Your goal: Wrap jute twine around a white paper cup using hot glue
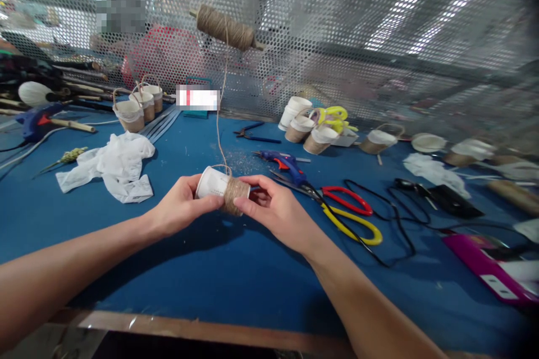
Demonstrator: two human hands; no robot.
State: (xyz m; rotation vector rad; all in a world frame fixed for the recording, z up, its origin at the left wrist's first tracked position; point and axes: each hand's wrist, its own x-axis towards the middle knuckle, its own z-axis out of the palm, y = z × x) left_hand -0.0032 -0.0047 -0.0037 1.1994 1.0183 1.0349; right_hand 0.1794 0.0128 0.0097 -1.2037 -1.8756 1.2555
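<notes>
A white paper cup (210,182) lies on its side between my hands, its lower part wrapped in brown twine (236,196). My left hand (179,202) grips the cup near its rim, thumb along the side. Around the base end, my right hand (272,207) is closed, with its thumb pressing on the wound twine. From the cup a strand (219,129) runs up to a twine spool (225,28) on a stick at the mesh panel. A blue glue gun (286,164) and scissors with red and yellow handles (351,227) lie right of my hands.
Several twine-wrapped cups (130,115) stand at the back left, others (320,139) at the back right. White cloth (112,165) lies to the left. Blue-handled pliers (256,133) rest behind the cup. Black cable (404,230) loops near a purple power strip (484,266).
</notes>
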